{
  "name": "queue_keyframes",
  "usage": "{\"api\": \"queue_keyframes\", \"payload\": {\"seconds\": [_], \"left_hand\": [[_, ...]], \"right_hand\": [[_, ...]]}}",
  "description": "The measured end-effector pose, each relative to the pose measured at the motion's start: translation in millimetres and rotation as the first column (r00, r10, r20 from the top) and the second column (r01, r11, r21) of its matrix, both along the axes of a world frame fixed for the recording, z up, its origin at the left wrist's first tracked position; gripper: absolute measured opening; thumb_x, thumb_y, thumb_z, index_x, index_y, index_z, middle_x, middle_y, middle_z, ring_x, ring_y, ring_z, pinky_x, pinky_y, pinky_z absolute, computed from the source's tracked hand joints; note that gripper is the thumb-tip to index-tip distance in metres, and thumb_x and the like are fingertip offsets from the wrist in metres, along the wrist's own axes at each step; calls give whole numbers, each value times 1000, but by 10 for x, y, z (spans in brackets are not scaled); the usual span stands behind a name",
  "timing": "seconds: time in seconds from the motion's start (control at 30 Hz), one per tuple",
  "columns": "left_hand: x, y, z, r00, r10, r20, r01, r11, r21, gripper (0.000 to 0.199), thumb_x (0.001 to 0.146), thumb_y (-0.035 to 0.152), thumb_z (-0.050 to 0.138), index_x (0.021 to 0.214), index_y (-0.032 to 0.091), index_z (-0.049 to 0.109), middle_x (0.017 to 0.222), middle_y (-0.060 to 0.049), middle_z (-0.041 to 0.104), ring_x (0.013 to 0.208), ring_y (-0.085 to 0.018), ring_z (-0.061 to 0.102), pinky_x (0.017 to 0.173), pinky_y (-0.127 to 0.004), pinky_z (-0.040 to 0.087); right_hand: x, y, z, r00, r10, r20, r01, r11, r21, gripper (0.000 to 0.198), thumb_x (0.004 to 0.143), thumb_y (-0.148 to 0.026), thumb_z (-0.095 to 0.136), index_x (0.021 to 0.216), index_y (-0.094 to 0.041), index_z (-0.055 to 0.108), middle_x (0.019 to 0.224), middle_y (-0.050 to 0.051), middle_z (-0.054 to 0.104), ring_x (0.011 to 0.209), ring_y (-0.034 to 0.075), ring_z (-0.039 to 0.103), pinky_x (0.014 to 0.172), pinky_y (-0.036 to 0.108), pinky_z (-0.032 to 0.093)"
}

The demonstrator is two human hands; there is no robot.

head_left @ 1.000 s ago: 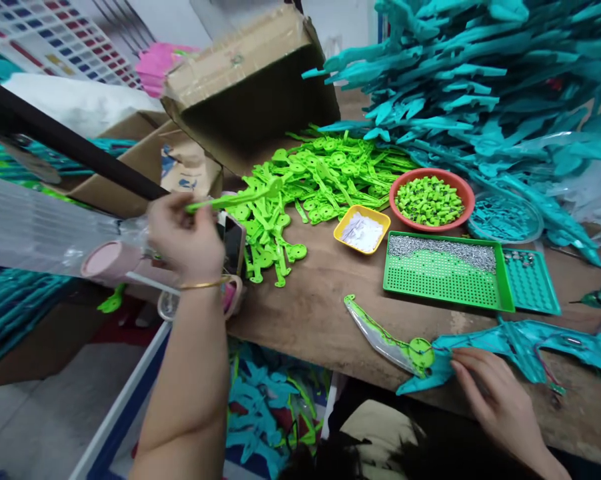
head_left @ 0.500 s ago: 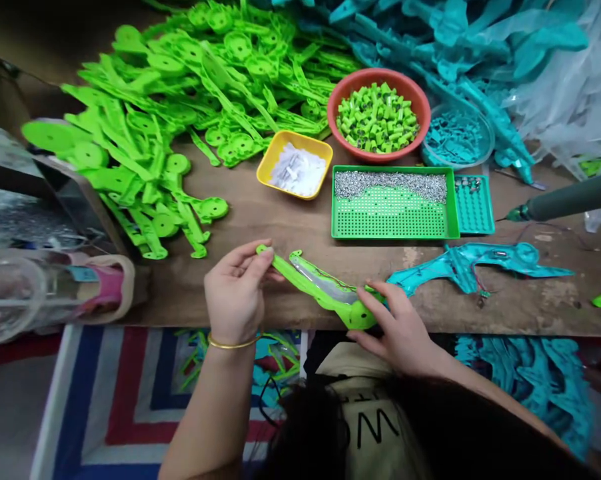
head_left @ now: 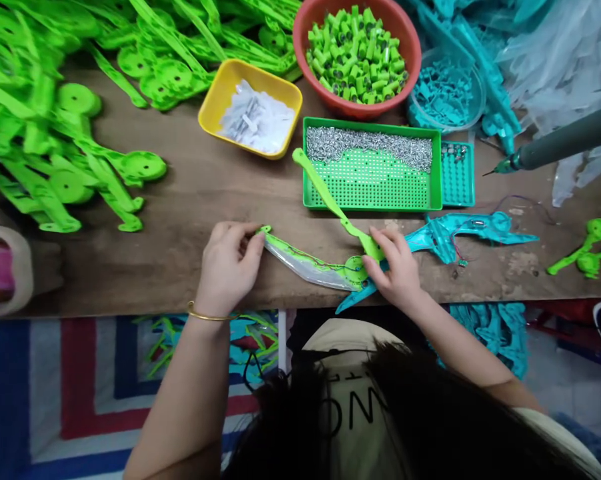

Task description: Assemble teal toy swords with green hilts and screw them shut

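My left hand [head_left: 232,263] pinches the tip of a curved green plastic part with a clear blade-like insert [head_left: 305,265] and thin wires along its inside. My right hand [head_left: 394,267] is closed on a slim green shell piece [head_left: 323,190], whose far end points up toward the screw tray. That hand also lies over the round end of the wired part, and I cannot tell how firmly it touches it. A blue plastic half-shell [head_left: 473,230] with a small circuit board and wires lies on the table, partly under my right hand.
A green tray of small screws [head_left: 373,203] stands behind my hands, with a small teal tray [head_left: 458,187] beside it. Near it are a yellow bowl [head_left: 208,110], a red bowl [head_left: 300,47] and a green-part pile [head_left: 70,147]. An electric screwdriver [head_left: 555,143] juts in from the right.
The slim green shell has come away from the wired part and swung upward in my right hand. My left hand now holds the wired part's tip. The view has shifted closer.
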State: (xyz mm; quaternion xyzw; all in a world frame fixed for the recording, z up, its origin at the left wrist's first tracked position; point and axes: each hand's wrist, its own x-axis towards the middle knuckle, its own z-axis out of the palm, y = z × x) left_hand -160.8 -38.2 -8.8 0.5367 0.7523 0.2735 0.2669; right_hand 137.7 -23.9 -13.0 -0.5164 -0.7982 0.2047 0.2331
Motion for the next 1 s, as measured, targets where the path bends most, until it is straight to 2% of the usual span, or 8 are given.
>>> {"api": "queue_keyframes", "payload": {"seconds": [0.07, 0.1, 0.2, 0.3, 0.5, 0.6, 0.73, 1.0], "left_hand": [[50, -11, 26, 969, 118, 217, -111, 993, -46, 26, 79, 35, 66, 95, 15, 71, 85, -4, 65, 70, -13, 59, 73, -26, 51], [80, -10, 49, 914, 196, 354, -181, 981, -75, 27, 76, 34, 69, 95, 15, 70, 83, -4, 67, 71, -13, 61, 72, -25, 52], [163, 8, 133, 642, 360, 678, -329, 927, -180, 32, 66, 29, 79, 92, 13, 67, 83, -4, 71, 75, -13, 67, 73, -24, 57], [207, 30, 174, 493, 392, 777, -343, 908, -240, 42, 58, 26, 85, 92, 13, 64, 76, -5, 72, 73, -16, 69, 70, -27, 61], [217, 17, 60, 418, 456, 786, -416, 865, -280, 48, 51, 21, 88, 93, 10, 67, 73, -7, 73, 66, -16, 69, 65, -26, 62], [227, -7, 22, 428, 456, 780, -417, 866, -277, 44, 53, 22, 86, 91, 10, 67, 77, -7, 73, 70, -16, 70, 67, -26, 62], [237, -28, 30, 438, 450, 778, -406, 871, -275, 41, 55, 24, 84, 90, 11, 66, 75, -6, 73, 70, -16, 70, 69, -29, 62], [221, -53, 37, 428, 428, 796, -362, 888, -282, 44, 58, 21, 83, 98, 11, 67, 91, -10, 74, 80, -17, 71, 73, -29, 62]], "right_hand": [[-31, -24, -36, 999, -41, 5, 41, 999, 6, 48, 92, -40, 49, 134, -15, 50, 120, 15, 55, 114, 25, 54, 97, 42, 49], [-47, -31, -46, 998, -56, 7, 56, 998, 7, 49, 92, -41, 48, 134, -15, 49, 120, 15, 54, 114, 25, 54, 97, 43, 49], [-81, -33, -63, 997, -72, 7, 71, 996, 48, 48, 92, -40, 49, 132, -15, 50, 118, 15, 54, 112, 24, 54, 96, 42, 49], [-97, -25, -77, 998, -68, 5, 67, 992, 103, 46, 91, -38, 52, 130, -13, 51, 115, 15, 56, 109, 25, 55, 94, 42, 49], [-63, 19, -12, 999, -37, 0, 37, 996, 77, 45, 91, -37, 52, 130, -15, 49, 120, 15, 58, 114, 26, 55, 96, 44, 47], [-48, 35, 125, 994, 108, -17, -107, 993, 42, 44, 90, -36, 56, 129, -17, 51, 121, 14, 59, 115, 25, 55, 97, 44, 46], [-83, -6, 263, 939, 345, -2, -344, 938, 38, 39, 88, -36, 60, 122, -18, 58, 118, 13, 61, 106, 23, 59, 87, 39, 50], [-114, -36, 222, 894, 435, 108, -443, 894, 66, 36, 87, -32, 61, 118, -14, 64, 116, 16, 61, 112, 24, 58, 101, 46, 47]]}}
